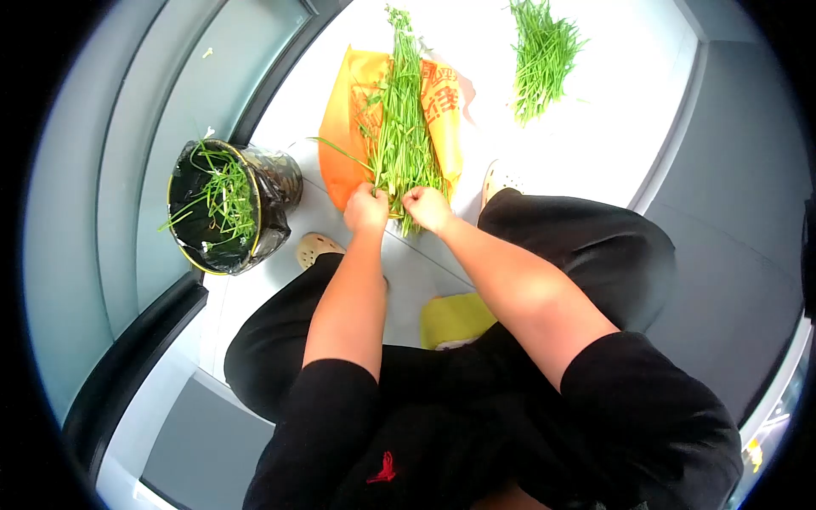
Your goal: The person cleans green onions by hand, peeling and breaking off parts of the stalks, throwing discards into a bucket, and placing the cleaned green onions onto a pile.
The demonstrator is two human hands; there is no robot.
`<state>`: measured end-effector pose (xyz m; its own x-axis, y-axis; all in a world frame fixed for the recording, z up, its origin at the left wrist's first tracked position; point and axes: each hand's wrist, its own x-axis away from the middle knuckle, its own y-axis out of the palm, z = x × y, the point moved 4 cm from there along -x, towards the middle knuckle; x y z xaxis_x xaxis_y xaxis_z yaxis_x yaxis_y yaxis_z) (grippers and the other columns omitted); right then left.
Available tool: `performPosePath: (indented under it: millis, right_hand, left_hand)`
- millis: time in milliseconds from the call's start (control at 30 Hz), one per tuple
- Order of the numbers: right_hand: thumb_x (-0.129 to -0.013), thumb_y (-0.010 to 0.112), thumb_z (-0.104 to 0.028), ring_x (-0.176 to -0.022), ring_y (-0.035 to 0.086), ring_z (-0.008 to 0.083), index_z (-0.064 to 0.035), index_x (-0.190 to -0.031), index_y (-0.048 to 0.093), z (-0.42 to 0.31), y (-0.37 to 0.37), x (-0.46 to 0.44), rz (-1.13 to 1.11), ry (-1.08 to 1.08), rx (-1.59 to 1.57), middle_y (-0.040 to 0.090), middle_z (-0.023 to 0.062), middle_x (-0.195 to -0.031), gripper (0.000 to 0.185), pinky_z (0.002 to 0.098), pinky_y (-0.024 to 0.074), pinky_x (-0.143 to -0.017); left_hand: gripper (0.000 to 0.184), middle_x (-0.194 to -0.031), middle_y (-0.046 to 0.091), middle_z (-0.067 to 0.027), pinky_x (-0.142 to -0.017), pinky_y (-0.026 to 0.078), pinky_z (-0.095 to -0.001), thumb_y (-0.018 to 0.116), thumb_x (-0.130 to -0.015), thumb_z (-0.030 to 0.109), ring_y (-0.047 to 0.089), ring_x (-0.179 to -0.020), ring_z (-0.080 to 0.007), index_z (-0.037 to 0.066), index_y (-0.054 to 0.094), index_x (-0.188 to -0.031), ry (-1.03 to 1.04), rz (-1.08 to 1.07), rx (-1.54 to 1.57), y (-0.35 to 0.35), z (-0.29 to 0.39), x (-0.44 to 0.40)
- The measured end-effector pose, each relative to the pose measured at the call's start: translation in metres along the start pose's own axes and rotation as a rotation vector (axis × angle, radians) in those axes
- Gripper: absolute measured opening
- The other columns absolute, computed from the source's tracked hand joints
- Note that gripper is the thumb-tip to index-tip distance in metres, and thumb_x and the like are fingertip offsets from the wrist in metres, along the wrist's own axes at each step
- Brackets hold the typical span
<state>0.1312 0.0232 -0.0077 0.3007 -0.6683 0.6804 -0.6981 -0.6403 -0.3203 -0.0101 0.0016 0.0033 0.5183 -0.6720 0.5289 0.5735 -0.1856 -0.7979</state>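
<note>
A long bundle of thin green stalks, like chives (pixel 404 119), lies on an orange plastic bag (pixel 344 127) with dark red printing, spread on the floor. At its near left edge, my left hand (pixel 367 206) is closed on a green stalk; a long blade sticks out up and to the left. My right hand (pixel 427 206) is closed in a pinch over the bundle's near right end. What its fingers hold, if anything, is hidden.
A bin (pixel 293 183) lined with a black bag stands at the left, with green scraps (pixel 228 200) in it. A second bunch of chives (pixel 544 59) lies on the white floor at the far right. Beige clogs (pixel 316 246) and a yellow-green stool (pixel 455 319) are below me.
</note>
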Motion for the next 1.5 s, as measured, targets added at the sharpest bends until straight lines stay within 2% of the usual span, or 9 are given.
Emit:
performPosePath:
  millis: [267,367,467,600,633,767,1000,1167,1500]
  right_hand:
    - [-0.081,0.059,-0.023,-0.035,0.038,0.0097,-0.0042,-0.075,0.058,-0.063,0.013,-0.006,-0.086,0.089,-0.678,0.05,0.0021,-0.05,0.019,0.0246,0.0298,-0.033]
    - [-0.073,0.059,-0.031,-0.069,0.062,0.0296,-0.0039,-0.078,0.067,-0.07,-0.011,-0.01,0.136,0.011,-0.147,0.064,0.017,-0.077,0.028,0.036,0.0494,-0.064]
    - [-0.073,0.058,-0.034,-0.087,0.06,0.0311,-0.0039,-0.082,0.067,-0.082,-0.05,0.006,0.228,0.05,0.066,0.063,0.0174,-0.089,0.033,0.0343,0.0466,-0.078]
    - [-0.073,0.057,-0.032,-0.073,0.062,0.0302,-0.0003,-0.076,0.066,-0.071,-0.077,-0.009,0.264,0.0,0.023,0.064,0.0185,-0.083,0.033,0.0353,0.0487,-0.068]
    - [-0.075,0.056,-0.027,-0.046,0.053,0.0211,-0.0034,-0.067,0.061,-0.076,-0.081,0.002,0.138,0.028,-0.233,0.058,0.0103,-0.061,0.026,0.033,0.0438,-0.047]
    - [-0.08,0.052,-0.021,-0.038,0.023,0.0048,-0.0146,-0.069,0.053,-0.121,-0.097,0.041,-0.222,0.232,-0.741,0.032,-0.009,-0.047,0.012,0.0208,0.0202,-0.036]
    - [-0.081,0.054,-0.022,-0.04,0.025,0.0055,-0.0113,-0.072,0.053,-0.181,-0.125,0.096,-0.262,0.114,-0.724,0.033,-0.008,-0.049,0.014,0.0213,0.0211,-0.038]
    - [-0.084,0.054,-0.021,-0.039,0.036,0.0067,-0.0113,-0.063,0.047,-0.19,-0.115,0.146,-0.237,-0.09,-0.603,0.042,-0.0037,-0.052,0.024,0.0231,0.0282,-0.034]
    - [-0.083,0.054,-0.027,-0.044,0.049,0.0082,-0.0055,-0.07,0.058,-0.169,-0.084,0.201,-0.549,-0.147,-0.145,0.052,-0.0006,-0.058,0.026,0.0214,0.0419,-0.039]
  left_hand:
    - [0.028,-0.083,0.063,-0.0112,-0.072,0.047,-0.0391,0.059,-0.073,0.026,0.061,-0.081,-0.0286,0.008,0.06,-0.094,0.098,0.059,0.068,-0.059,0.021,0.066]
    - [0.029,-0.084,0.064,-0.0094,-0.073,0.047,-0.0383,0.059,-0.075,0.026,0.061,-0.082,-0.0276,0.008,0.059,-0.098,0.137,0.1,0.102,-0.057,0.014,0.067]
    - [0.031,-0.084,0.064,-0.0094,-0.074,0.047,-0.0377,0.059,-0.075,0.025,0.061,-0.082,-0.0267,0.008,0.058,-0.101,0.163,0.113,0.155,-0.058,0.019,0.072]
    - [0.035,-0.09,0.063,-0.0102,-0.077,0.046,-0.037,0.059,-0.076,0.024,0.06,-0.088,-0.0256,0.009,0.055,-0.107,0.167,0.059,0.216,-0.057,0.021,0.073]
    - [0.036,-0.097,0.062,-0.0106,-0.079,0.046,-0.0374,0.059,-0.076,0.024,0.059,-0.092,-0.0254,0.01,0.054,-0.109,0.153,0.041,0.246,-0.057,0.02,0.071]
    - [0.036,-0.095,0.063,-0.012,-0.079,0.046,-0.0369,0.057,-0.076,0.024,0.059,-0.091,-0.028,0.009,0.055,-0.109,0.194,0.064,0.325,-0.071,0.021,0.069]
    - [0.039,-0.093,0.064,-0.0129,-0.074,0.046,-0.0292,0.049,-0.086,0.028,0.06,-0.081,-0.0192,-0.003,0.054,-0.109,0.434,-0.037,0.878,-0.114,0.051,0.073]
    - [0.048,-0.091,0.06,-0.0082,-0.07,0.049,-0.0303,0.032,-0.092,0.045,0.059,-0.08,-0.0171,0.003,0.051,-0.104,0.213,-0.735,1.156,-0.172,0.096,0.144]
    - [0.027,-0.062,0.051,-0.003,-0.043,0.045,-0.027,0.042,-0.092,0.028,0.049,-0.046,-0.0142,0.003,0.052,-0.097,-0.078,-0.636,0.849,-0.2,0.054,0.179]
